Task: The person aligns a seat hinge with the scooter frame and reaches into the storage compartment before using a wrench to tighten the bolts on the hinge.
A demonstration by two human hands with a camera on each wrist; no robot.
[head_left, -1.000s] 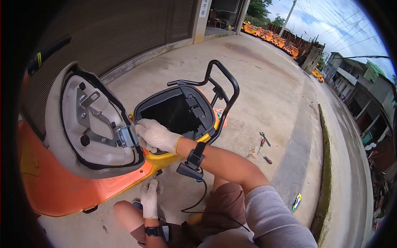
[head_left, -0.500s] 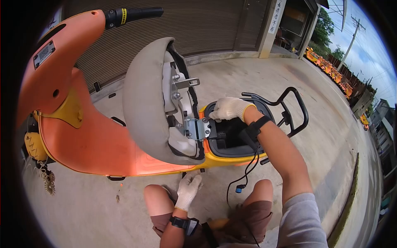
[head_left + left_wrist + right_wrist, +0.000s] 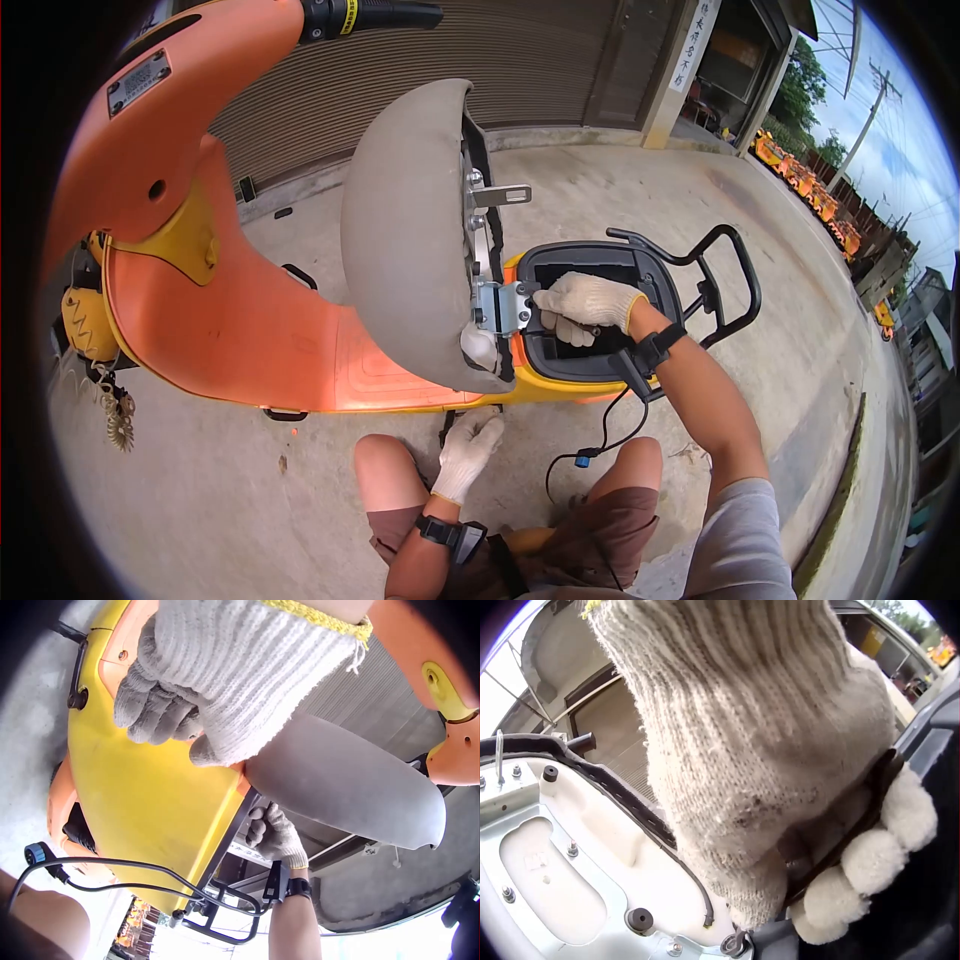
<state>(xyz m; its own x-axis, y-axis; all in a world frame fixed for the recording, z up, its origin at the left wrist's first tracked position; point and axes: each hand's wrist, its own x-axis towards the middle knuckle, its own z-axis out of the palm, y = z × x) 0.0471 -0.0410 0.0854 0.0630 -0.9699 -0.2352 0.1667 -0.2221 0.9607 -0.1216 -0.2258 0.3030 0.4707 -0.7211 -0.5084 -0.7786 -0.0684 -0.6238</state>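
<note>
Handlebar: black grip, yellow band, top left.
Scooter: orange and yellow, standing on concrete, front end left.
Seat: grey, tipped up on edge, metal bracket on underside.
Left hand: white glove, low by scooter's near side; fingers loosely curled, nothing gripped; contact with body unclear.
Hinge: silver, joins seat base to bin's front edge.
Right hand: white glove, over bin; fingers curled round dark bar, just beside hinge.
Bin: black, in scooter's rear.
Cable: black, hangs below right wrist, blue plug.
Rack: black tube, behind bin.
Parked scooters: orange row, far right.
</note>
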